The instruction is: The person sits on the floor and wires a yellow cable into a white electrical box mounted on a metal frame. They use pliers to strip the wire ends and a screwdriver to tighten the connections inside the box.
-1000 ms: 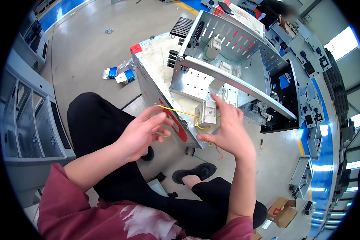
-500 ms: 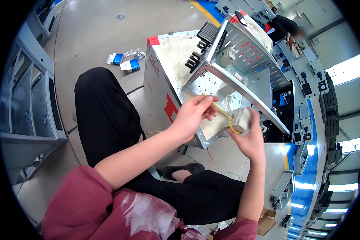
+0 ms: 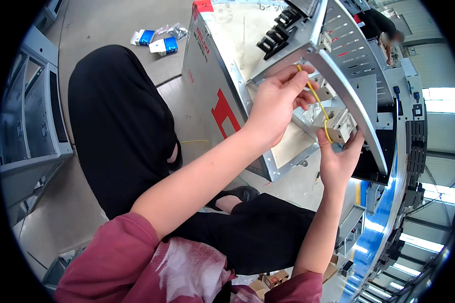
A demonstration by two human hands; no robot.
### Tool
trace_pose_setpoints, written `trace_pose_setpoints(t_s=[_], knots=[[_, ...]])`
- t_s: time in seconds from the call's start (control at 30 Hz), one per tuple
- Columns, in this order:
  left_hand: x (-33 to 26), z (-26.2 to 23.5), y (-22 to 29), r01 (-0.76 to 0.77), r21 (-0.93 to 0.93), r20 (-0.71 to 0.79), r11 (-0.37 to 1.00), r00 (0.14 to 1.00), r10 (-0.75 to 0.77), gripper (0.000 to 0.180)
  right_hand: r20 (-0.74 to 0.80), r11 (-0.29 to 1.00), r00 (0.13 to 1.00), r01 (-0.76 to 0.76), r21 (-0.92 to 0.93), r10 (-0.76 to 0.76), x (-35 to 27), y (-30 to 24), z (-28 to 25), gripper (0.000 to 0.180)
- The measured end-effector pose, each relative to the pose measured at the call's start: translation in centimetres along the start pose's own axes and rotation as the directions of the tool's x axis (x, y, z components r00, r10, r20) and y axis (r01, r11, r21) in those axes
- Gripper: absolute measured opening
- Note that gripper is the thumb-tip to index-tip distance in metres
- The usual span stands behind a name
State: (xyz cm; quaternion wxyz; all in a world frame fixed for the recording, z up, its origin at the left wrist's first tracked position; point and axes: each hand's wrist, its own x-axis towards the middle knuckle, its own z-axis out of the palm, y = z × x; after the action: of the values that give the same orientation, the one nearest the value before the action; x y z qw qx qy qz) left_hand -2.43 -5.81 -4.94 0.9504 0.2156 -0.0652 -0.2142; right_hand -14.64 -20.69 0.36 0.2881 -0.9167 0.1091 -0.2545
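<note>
A yellow wire point(image 3: 316, 96) runs from a white electrical block point(image 3: 345, 125). My left hand point(image 3: 274, 108) pinches the wire's free end between thumb and fingers. My right hand point(image 3: 340, 160) grips the block from below, with the thumb by the wire's loop. Both hands are at the open side of a metal enclosure point(image 3: 361, 96) with a slotted panel. Inside it, partly hidden behind my left fingers, is another white block point(image 3: 327, 90). Whether the held block touches the enclosure I cannot tell.
The enclosure rests on a grey box with red marks point(image 3: 207, 65). Black ribbed parts point(image 3: 278, 33) stick out of the enclosure. Blue-and-white small boxes point(image 3: 163, 46) lie on the floor. A grey cabinet point(image 3: 35, 106) stands at left. Another person point(image 3: 376, 25) bends over at the far right.
The view has shifted. Both hands have moved up and right in the picture, bringing the block close to the enclosure's frame. The grips on wire and block stay the same.
</note>
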Motion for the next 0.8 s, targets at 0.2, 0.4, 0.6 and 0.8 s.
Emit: trace_pose_setpoints(t_s=[0.2, 0.4, 0.6, 0.8], knots=[[0.8, 0.2, -0.4, -0.046, -0.030, 0.011, 0.998, 0.999, 0.047, 0.026, -0.087, 0.997, 0.995, 0.042, -0.060, -0.047, -0.1, 0.3, 1.2, 0.089], [1.5, 0.2, -1.1, -0.070, -0.038, -0.004, 0.997, 0.998, 0.070, 0.023, -0.170, 0.990, 0.982, 0.058, -0.131, -0.080, 0.1, 0.6, 1.9, 0.087], [1.7, 0.1, -1.4, -0.082, -0.046, 0.000, 0.996, 0.997, 0.082, 0.021, -0.170, 0.992, 0.983, 0.052, -0.112, -0.071, 0.2, 0.3, 2.2, 0.088], [1.6, 0.2, -1.5, -0.083, -0.036, -0.004, 0.996, 0.997, 0.083, 0.021, -0.155, 0.992, 0.986, 0.050, -0.116, -0.068, 0.0, 0.3, 1.9, 0.086]])
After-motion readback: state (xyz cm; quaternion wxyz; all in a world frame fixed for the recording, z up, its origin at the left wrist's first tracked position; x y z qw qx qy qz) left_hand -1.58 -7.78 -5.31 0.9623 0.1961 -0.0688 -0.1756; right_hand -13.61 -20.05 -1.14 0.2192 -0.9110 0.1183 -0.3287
